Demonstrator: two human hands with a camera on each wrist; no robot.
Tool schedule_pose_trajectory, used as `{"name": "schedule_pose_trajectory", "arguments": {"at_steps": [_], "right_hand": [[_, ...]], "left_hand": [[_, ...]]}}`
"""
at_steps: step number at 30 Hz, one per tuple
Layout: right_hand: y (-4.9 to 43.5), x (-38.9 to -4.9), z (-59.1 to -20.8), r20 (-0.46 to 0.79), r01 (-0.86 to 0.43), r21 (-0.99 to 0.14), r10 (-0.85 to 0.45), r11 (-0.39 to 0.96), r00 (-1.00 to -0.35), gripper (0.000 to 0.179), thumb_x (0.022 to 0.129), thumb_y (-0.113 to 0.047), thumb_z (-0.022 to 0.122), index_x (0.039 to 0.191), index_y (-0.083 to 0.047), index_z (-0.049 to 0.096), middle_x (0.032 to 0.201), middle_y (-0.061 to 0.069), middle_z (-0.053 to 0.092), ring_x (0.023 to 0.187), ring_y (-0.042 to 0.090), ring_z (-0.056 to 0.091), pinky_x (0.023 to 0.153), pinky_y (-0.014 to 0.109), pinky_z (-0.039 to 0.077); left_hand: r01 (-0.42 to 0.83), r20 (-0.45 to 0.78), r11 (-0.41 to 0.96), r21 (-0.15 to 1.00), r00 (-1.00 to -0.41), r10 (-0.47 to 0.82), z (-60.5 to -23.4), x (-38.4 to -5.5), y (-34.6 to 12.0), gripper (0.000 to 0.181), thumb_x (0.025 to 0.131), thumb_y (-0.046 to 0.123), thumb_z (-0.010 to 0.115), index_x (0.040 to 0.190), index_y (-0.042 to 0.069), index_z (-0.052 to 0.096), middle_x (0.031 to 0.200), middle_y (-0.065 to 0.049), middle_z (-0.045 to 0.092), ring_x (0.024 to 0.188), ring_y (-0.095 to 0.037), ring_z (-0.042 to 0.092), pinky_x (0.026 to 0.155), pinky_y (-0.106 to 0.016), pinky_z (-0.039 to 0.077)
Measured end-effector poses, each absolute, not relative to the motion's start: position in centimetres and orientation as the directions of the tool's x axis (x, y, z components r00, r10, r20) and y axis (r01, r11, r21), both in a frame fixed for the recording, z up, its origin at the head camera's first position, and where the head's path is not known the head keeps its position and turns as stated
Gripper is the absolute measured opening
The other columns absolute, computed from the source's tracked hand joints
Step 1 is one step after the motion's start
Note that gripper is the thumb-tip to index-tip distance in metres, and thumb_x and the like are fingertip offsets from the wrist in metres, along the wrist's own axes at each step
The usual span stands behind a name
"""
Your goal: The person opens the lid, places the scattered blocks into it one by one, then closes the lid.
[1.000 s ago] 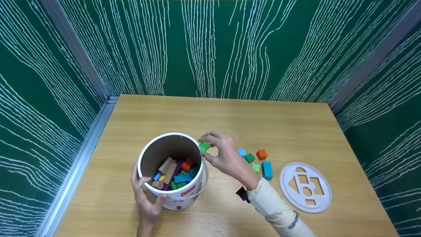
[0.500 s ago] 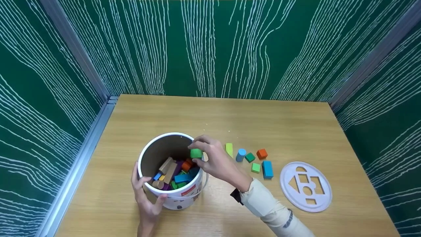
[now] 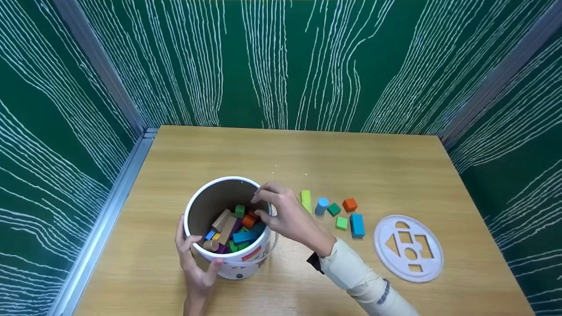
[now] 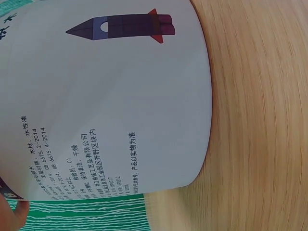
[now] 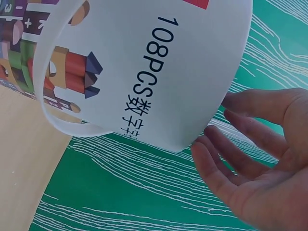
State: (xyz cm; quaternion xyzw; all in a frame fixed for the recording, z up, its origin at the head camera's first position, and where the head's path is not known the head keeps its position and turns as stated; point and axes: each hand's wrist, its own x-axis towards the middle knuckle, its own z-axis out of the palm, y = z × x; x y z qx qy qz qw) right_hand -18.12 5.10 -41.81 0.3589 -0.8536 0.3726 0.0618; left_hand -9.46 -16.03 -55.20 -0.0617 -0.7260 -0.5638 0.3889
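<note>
A white printed bucket stands on the table with many coloured and plain wooden blocks inside. My left hand holds its near left side, thumb and fingers at the rim. The left wrist view shows mostly the bucket's printed wall. My right hand hovers at the bucket's right rim, fingertips over the opening, thumb and fingers apart. A green block lies on the pile below it, out of the hand. In the right wrist view the right hand has loosely bent fingers by the rim, with no block visible between them.
Right of the bucket lie a yellow-green block, a light blue cylinder, a dark green block, an orange cube, a light green cube and a blue block. Further right is a white lid with shaped holes.
My right hand has moved left over the bucket's rim and let go of the green block, which has dropped onto the pile. The left hand has stayed in place.
</note>
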Motion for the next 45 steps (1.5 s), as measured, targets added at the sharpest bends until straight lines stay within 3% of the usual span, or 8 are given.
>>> {"name": "schedule_pose_trajectory", "arguments": {"at_steps": [5,12,21,35,41,45], "right_hand": [[5.4,-18.3,-42.1,0.397,-0.662,-0.587,-0.547,0.467,-0.737,0.015,0.082,-0.007,0.073,0.096,-0.012,0.07,0.105,0.002,0.063,0.098,0.015,0.058,0.087,0.024,0.05],[6.1,-18.5,-42.4,0.397,-0.644,-0.583,-0.518,0.496,-0.758,0.011,0.084,-0.011,0.071,0.095,-0.013,0.069,0.104,0.001,0.062,0.097,0.015,0.057,0.087,0.025,0.05],[7.4,-19.3,-43.2,0.385,-0.589,-0.614,-0.452,0.525,-0.805,0.013,0.083,-0.011,0.072,0.096,-0.012,0.069,0.103,0.0,0.062,0.095,0.015,0.056,0.081,0.026,0.052],[9.0,-20.8,-46.9,0.44,-0.535,-0.605,-0.312,0.59,-0.842,0.011,0.079,-0.006,0.074,0.088,-0.009,0.069,0.092,0.001,0.064,0.081,0.017,0.058,0.062,0.026,0.051],[9.4,-21.4,-49.1,0.475,-0.523,-0.603,-0.254,0.603,-0.842,0.011,0.077,-0.002,0.074,0.086,-0.006,0.069,0.089,0.004,0.063,0.081,0.025,0.058,0.065,0.033,0.051],[9.7,-21.7,-50.4,0.455,-0.483,-0.601,-0.224,0.636,-0.862,0.012,0.076,-0.001,0.073,0.087,-0.006,0.069,0.091,0.005,0.062,0.083,0.023,0.058,0.07,0.034,0.052]], "left_hand": [[0.536,0.641,0.356,0.766,-0.683,-0.351,-55.3,-9.5,-16.0,0.06,0.079,0.039,0.071,0.113,-0.003,0.045,0.153,-0.017,0.021,0.137,-0.036,0.022,0.112,-0.034,0.024],[0.595,0.697,0.364,0.717,-0.63,-0.342,-52.0,-8.8,-14.9,0.062,0.082,0.041,0.068,0.105,-0.011,0.043,0.143,-0.037,0.023,0.136,-0.032,0.026,0.111,-0.039,0.026],[0.562,0.665,0.356,0.746,-0.656,-0.358,-51.6,-8.7,-14.8,0.06,0.082,0.038,0.068,0.106,-0.011,0.042,0.145,-0.035,0.021,0.137,-0.028,0.025,0.111,-0.03,0.024],[0.568,0.668,0.352,0.744,-0.654,-0.354,-51.7,-8.6,-14.9,0.06,0.082,0.038,0.068,0.106,-0.01,0.043,0.145,-0.035,0.021,0.137,-0.029,0.025,0.111,-0.032,0.024],[0.59,0.685,0.35,0.728,-0.642,-0.344,-51.9,-8.7,-14.9,0.057,0.079,0.034,0.069,0.105,-0.011,0.043,0.143,-0.036,0.023,0.135,-0.032,0.027,0.111,-0.038,0.026],[0.585,0.682,0.352,0.731,-0.644,-0.345,-51.9,-8.7,-14.9,0.057,0.08,0.034,0.069,0.105,-0.01,0.043,0.144,-0.036,0.023,0.136,-0.031,0.026,0.111,-0.035,0.026]]}}
